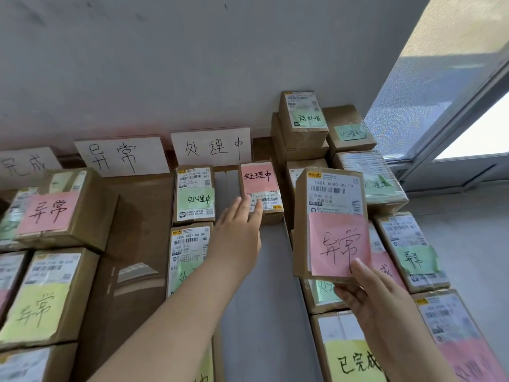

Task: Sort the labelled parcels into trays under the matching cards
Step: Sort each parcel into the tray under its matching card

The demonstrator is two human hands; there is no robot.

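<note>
At the far left, the cards lean against the wall: a partly cropped "完成" card (pixel 26 164), then the "异常" card (pixel 121 156), then the "处理中" card (pixel 211 147). Under the "异常" card lies a brown cardboard tray (pixel 137 238) holding a parcel with a pink "异常" note (pixel 56 212) and, nearer, one with a yellow-green "异常" note (pixel 45 297). The tray's right part is bare.

Right of it, under the "处理中" card, sit a parcel with a green "处理中" note (pixel 194 194) and a parcel with a pink "处理中" note (pixel 260 188). The left hand (pixel 238 232) reaches out flat, fingers straight, its fingertips touching the near edge of that pink-noted parcel.

Further right, the right hand (pixel 367 297) grips the held parcel (pixel 329 205) by its near end, thumb pressed on its pink "异常" note, lifted above the unsorted pile (pixel 407 244) by the window.

The held parcel's note matches the "异常" card, so it likely belongs in the brown tray, well to the left. Doing this well probably means drawing the left arm back first, since it lies across the path. Then carry the parcel over the "处理中" column without knocking it, and set it flat, note upward, on the bare cardboard.
</note>
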